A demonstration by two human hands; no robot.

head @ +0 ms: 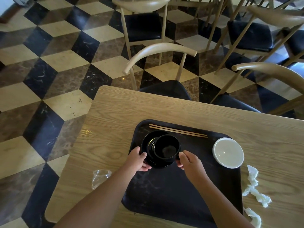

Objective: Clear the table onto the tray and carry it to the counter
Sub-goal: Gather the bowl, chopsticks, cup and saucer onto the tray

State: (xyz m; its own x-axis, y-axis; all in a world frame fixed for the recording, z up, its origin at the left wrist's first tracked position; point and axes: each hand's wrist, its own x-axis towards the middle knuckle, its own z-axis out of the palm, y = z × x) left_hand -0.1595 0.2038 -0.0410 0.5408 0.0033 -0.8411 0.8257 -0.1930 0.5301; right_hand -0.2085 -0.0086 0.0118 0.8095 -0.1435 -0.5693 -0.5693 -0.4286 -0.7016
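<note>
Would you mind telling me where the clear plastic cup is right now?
In the head view, the clear plastic cup sits on the wooden table, just left of the black tray and beside the left forearm.

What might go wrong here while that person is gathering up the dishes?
The top bowl sits off-centre on the stack of black dishes that the left hand and right hand grip, so it might slide. The white bowl sits right at the edge of the tray and could slip off when carried. The chopsticks lie loose and may roll.
</note>
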